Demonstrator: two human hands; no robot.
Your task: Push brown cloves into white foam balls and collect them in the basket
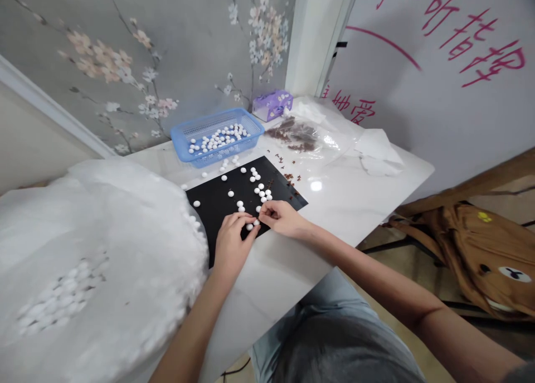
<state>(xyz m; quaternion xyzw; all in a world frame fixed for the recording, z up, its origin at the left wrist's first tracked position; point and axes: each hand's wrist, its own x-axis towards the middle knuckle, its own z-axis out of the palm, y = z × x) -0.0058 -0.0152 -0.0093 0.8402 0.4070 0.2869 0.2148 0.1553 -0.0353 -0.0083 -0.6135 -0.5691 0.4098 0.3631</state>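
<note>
Over the near edge of a black sheet, my left hand has its thumb and fingertips closed about a small white ball, with another white ball touching it. Close beside it, my right hand is pinched at the fingertips; whatever lies in the pinch is too small to make out. Several more white balls are scattered over the black sheet, some in small clusters. Small brown star-like pieces lie along the sheet's right side and on the white table.
Behind the sheet stands a blue basket of white balls. A clear bag of brown pieces and a purple tissue pack are at the back. A large white bag of balls fills the left. A brown backpack is at right.
</note>
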